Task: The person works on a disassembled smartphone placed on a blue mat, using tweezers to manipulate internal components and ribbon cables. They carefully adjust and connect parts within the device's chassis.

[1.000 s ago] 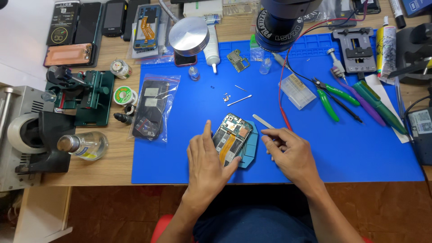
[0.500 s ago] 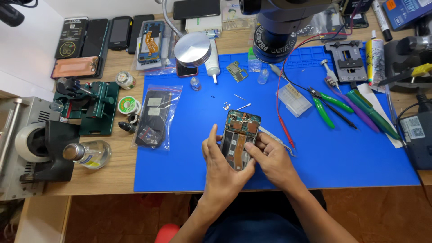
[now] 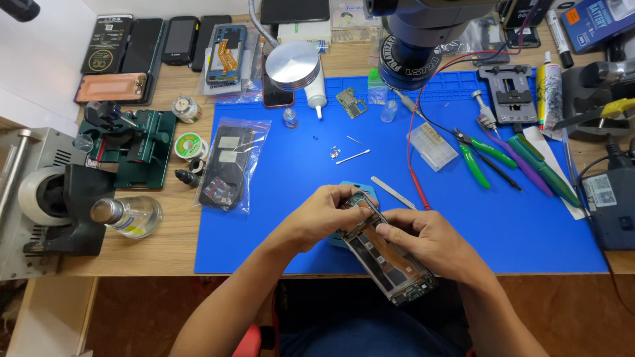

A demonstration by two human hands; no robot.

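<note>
An opened phone (image 3: 387, 254), back cover off, is held tilted at lower centre of the frame, over the near edge of the blue mat (image 3: 291, 218). It is pinched at its upper end by the curled fingers of the left hand (image 3: 324, 215) and right hand (image 3: 423, 241). A white pry strip (image 3: 393, 192) is seen just above, green-handled pliers (image 3: 481, 157) further to the upper right.

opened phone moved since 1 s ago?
Yes. The opened phone has come off the blue mat, lifted toward its near edge, held in both the left hand and right hand.
</note>
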